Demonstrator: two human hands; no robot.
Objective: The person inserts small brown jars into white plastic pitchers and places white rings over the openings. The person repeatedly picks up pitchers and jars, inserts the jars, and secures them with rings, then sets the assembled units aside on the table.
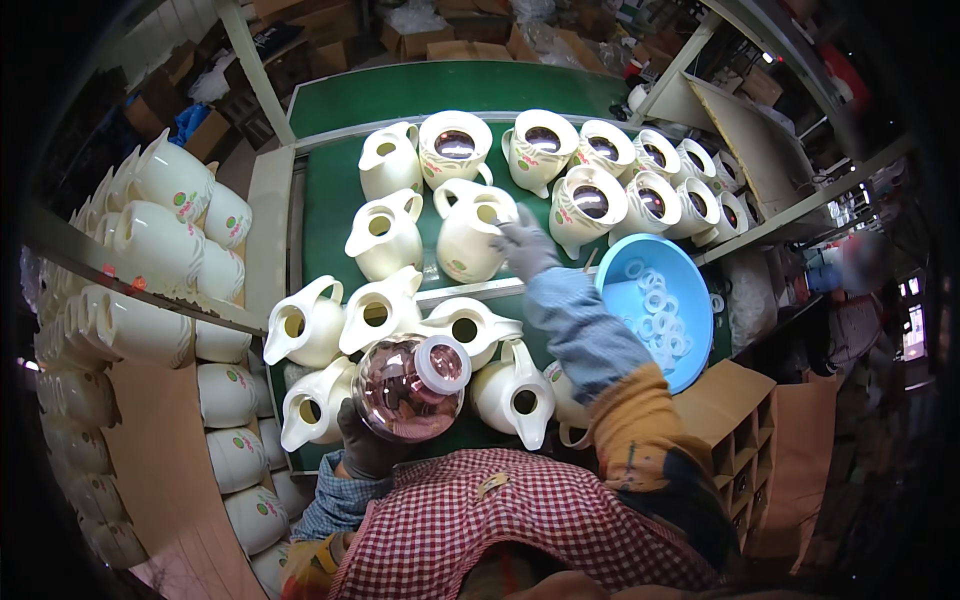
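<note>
Apron: red-and-white checked apron (520, 530) is seen at the lower edge, nearest the camera.
Left hand: gloved left hand (365, 445) is held low; fingers are wrapped under a mirrored glass flask liner (408, 388), probably cradled from below because the glass is round and smooth.
Liner neck: a white collar ring (443, 364) is fitted on top.
Right hand: gloved right hand (522, 245) is stretched forward; fingers are pressed together on the rim of a cream jug shell (470, 232), seemingly to steady it.
Basin: blue basin (690, 300) of white rings is kept just right of the arm, within reach.
Surface: green bench top (325, 200), crowded with cream shells.
Room: racks of shells at left, cardboard boxes behind.
</note>
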